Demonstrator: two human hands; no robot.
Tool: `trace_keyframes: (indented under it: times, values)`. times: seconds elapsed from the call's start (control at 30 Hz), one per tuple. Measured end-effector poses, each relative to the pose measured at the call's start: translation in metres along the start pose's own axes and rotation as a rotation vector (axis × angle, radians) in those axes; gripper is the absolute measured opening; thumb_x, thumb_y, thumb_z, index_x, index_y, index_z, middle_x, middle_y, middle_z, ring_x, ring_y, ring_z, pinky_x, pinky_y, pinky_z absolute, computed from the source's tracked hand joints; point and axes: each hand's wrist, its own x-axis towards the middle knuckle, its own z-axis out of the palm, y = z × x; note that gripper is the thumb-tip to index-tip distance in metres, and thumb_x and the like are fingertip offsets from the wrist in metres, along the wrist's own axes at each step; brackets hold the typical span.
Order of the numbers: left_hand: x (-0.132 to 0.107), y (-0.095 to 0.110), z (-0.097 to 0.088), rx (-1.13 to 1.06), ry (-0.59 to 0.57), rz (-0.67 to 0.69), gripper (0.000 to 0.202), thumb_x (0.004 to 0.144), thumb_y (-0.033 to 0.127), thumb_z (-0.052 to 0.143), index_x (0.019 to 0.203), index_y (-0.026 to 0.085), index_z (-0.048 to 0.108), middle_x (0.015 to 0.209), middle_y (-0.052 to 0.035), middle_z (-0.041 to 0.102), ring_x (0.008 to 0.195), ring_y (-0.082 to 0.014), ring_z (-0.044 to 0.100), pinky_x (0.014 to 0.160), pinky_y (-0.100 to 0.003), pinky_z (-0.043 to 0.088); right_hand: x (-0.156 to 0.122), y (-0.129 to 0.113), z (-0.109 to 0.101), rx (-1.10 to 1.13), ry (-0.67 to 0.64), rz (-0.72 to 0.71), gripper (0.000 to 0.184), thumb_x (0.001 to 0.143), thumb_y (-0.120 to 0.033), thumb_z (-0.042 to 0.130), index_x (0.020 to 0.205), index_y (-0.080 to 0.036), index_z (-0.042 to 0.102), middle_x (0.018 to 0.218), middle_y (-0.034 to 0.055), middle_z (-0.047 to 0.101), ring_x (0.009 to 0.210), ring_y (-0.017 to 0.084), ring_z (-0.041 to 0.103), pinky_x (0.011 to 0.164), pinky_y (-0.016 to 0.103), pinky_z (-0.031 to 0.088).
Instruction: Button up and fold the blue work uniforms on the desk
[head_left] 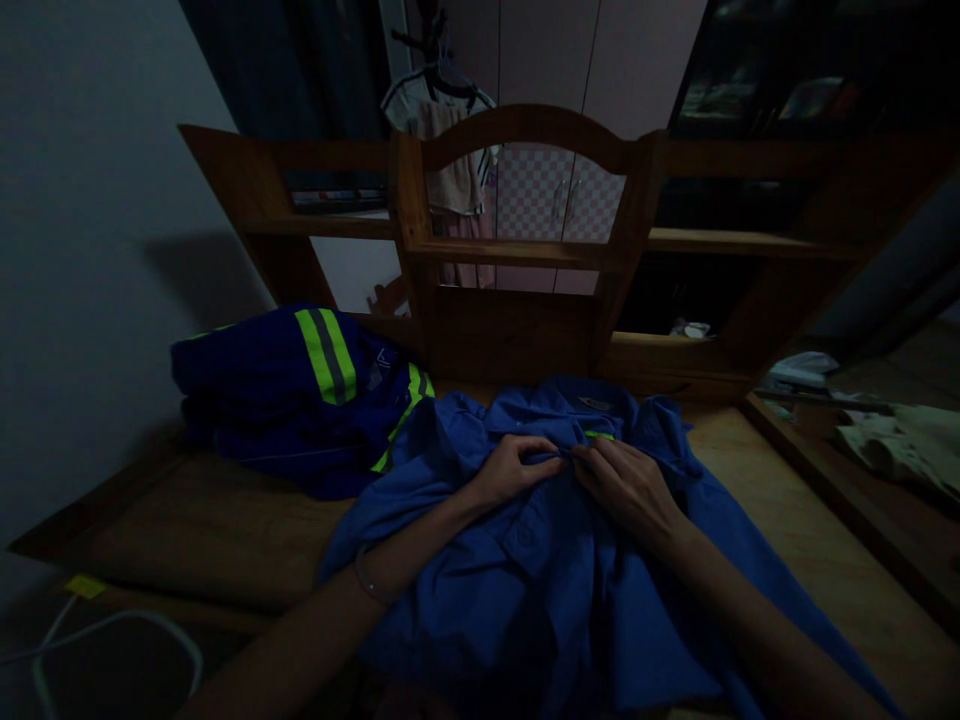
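Note:
A blue work shirt point(555, 590) lies spread on the wooden surface point(817, 540) in front of me, collar towards the far side. My left hand point(516, 466) pinches the shirt's front edge just below the collar, fingers closed on the cloth. My right hand point(628, 486) pinches the opposite front edge, fingertips meeting those of the left hand at the placket. A thin bracelet sits on my left wrist.
A pile of folded dark blue garments with yellow-green reflective stripes point(300, 395) lies at the left. A wooden headboard with shelves point(525, 250) stands behind. Light cloth point(900, 445) lies at the right, a white cable point(112, 630) at lower left.

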Motion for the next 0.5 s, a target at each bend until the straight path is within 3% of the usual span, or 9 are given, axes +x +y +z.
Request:
trace_keyframes:
  times: [0.17,0.3,0.5]
  values:
    - [-0.003,0.002,0.003,-0.031,0.073,0.006,0.027,0.078,0.037,0.064,0.088,0.013,0.070,0.088,-0.0041,0.070,0.085,-0.0182,0.062,0.081,-0.026,0.047,0.000,-0.004,-0.002,-0.022,0.075,-0.050,0.017,0.091,-0.016,0.047,0.103,-0.015,0.059,0.080,0.0065,0.058,0.076,0.017,0.054,0.070,0.029,0.044]
    - [-0.001,0.000,0.003,-0.167,0.167,0.003,0.025,0.077,0.033,0.065,0.092,0.014,0.070,0.096,-0.0063,0.070,0.095,-0.0203,0.063,0.088,-0.028,0.046,0.001,-0.015,-0.003,0.002,0.050,-0.141,0.021,0.092,-0.015,0.045,0.108,-0.018,0.059,0.074,0.0045,0.057,0.069,0.016,0.053,0.064,0.031,0.041]
    - [0.003,-0.002,-0.001,-0.243,0.118,-0.022,0.030,0.076,0.037,0.066,0.096,0.014,0.068,0.101,-0.0074,0.069,0.099,-0.0210,0.062,0.090,-0.029,0.046,-0.003,-0.017,0.000,0.091,0.073,-0.056,0.027,0.093,-0.016,0.044,0.115,-0.020,0.057,0.079,0.0055,0.061,0.073,0.016,0.056,0.067,0.031,0.043]
